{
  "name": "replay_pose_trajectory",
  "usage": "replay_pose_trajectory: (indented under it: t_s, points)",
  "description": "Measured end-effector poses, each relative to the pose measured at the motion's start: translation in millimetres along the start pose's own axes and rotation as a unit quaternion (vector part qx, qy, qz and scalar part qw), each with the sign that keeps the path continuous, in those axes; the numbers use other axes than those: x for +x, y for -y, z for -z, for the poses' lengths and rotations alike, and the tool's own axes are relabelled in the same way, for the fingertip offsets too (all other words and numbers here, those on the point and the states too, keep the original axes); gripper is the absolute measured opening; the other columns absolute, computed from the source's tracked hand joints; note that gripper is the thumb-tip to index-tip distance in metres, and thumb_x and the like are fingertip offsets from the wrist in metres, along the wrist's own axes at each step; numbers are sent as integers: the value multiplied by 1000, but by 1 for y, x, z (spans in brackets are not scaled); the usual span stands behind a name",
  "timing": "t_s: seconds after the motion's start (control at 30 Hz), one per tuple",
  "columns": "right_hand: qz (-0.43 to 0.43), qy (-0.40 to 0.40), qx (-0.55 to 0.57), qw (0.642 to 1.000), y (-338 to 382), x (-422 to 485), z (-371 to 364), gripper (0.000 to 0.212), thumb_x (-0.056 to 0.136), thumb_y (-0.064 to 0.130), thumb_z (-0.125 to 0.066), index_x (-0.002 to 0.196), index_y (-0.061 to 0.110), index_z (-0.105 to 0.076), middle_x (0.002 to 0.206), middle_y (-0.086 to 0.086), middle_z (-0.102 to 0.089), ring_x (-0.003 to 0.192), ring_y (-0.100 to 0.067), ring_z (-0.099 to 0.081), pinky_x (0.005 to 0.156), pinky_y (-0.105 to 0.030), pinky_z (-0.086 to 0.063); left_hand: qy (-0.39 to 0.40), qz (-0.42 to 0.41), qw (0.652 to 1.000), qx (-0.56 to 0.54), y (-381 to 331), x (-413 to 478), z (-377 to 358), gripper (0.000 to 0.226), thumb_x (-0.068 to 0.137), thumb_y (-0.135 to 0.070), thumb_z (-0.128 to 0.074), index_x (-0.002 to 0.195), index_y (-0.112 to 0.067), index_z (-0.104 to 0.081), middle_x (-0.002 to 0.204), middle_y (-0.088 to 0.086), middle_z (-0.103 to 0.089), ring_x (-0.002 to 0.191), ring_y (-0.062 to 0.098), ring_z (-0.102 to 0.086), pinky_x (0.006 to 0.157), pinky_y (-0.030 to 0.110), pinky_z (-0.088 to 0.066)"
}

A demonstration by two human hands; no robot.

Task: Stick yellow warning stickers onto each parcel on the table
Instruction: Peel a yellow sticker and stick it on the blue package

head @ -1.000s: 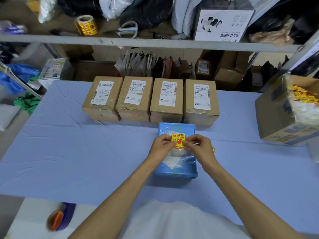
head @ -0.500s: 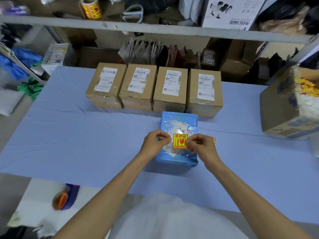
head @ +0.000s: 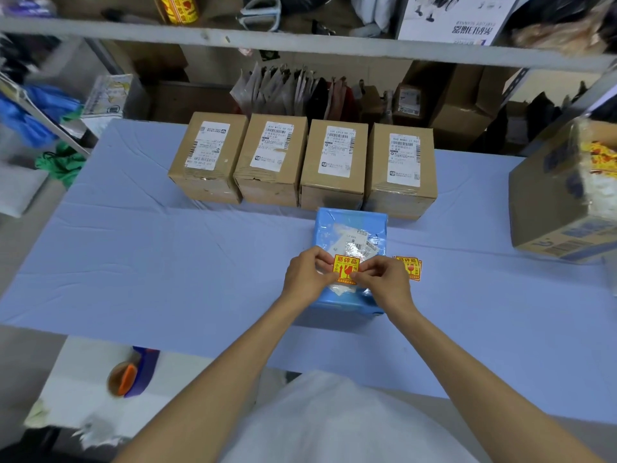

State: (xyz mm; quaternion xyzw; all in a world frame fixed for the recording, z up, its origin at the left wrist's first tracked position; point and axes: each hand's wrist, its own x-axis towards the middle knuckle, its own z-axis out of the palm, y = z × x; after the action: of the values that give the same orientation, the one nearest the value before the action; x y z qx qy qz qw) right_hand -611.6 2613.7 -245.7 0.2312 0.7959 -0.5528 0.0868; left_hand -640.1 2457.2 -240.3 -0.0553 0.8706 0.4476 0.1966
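Downward view onto a desk [head: 167,262] draped in pale blue cloth.

Five parcels in all. Four brown cardboard ones side by side in one row at the far side, each with one white shipping label on top: far-left parcel [head: 207,155], second parcel [head: 270,155], third parcel [head: 334,158], far-right parcel [head: 400,165]. One blue parcel [head: 350,228], wrapped in glossy film, just in front of the right half of that row, with a crumpled white label on top.

One yellow warning sticker [head: 346,267] with red print, held over the near half of the blue parcel's top; contact with the film impossible to tell. One small stack of stickers [head: 410,267] flat on the cloth just right of the blue parcel, partly hidden behind the right hand; count not readable.

Two bare forearms reaching in from the bottom edge, converging over the blue parcel. Left hand [head: 305,279]: grip closed on the sticker's left edge, thumb and forefinger pinching, other fingers curled. Right hand [head: 384,282]: grip closed on the sticker's right edge in the same pinch.

One large open cardboard box [head: 547,208] at the desk's right edge, yellow stickers showing inside. One shelf [head: 300,45] above, carrying one sticker roll [head: 178,8] and one pair of scissors [head: 260,13].
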Motion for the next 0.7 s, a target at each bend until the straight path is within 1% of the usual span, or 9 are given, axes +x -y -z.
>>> replay_pose_trajectory:
  t_s: [0.1,0.23,0.37,0.43,0.5,0.6,0.7]
  points:
    - [17,-12,-51,998,-4,3,-4,16,71,8,-82,75,5,-66,70,-8,-69,66,-21,-68,62,-29,-55,-3,1,999,32,1,1,-2,25,73,-23,-81,86,-23,-59,87,-4,-68,84,13,-65,77,32,-55]
    - [30,-18,-93,995,-6,5,-8,18,69,11,-83,73,10,-65,67,-2,-68,64,-15,-65,62,-27,-53,-4,-10,997,81,0,1,-4,25,76,-24,-78,88,-23,-57,89,-3,-70,84,14,-64,74,30,-52]
    - [39,-14,-124,991,-8,7,-9,20,70,15,-83,72,13,-63,66,2,-67,64,-13,-64,65,-34,-54,-6,-23,992,120,0,3,-5,26,75,-25,-77,88,-21,-55,85,-2,-69,83,19,-65,68,31,-49]
    - [41,-15,-151,988,-9,9,-8,24,69,21,-84,71,14,-61,67,1,-66,65,-14,-63,65,-37,-53,-3,-23,990,139,1,5,-3,33,74,-30,-78,93,-19,-54,90,1,-68,86,21,-63,65,29,-44]
    - [38,-25,-178,983,-10,12,-5,34,66,31,-86,73,12,-59,68,2,-62,65,-15,-59,62,-36,-49,-2,-21,989,146,3,7,-1,38,73,-35,-79,92,-18,-50,93,5,-67,87,23,-62,63,27,-40]
    - [32,-22,-186,982,-10,15,-1,42,61,36,-88,72,10,-57,69,0,-62,66,-18,-57,62,-37,-47,-3,-20,989,149,3,9,-2,35,72,-35,-78,85,-21,-49,92,5,-67,88,25,-62,64,29,-42]
    - [32,-18,-222,974,-8,17,-4,46,58,45,-87,68,15,-54,69,1,-63,66,-18,-58,60,-39,-48,-24,-21,986,166,1,11,-2,29,75,-37,-74,83,-22,-50,94,4,-67,88,26,-61,65,29,-41]
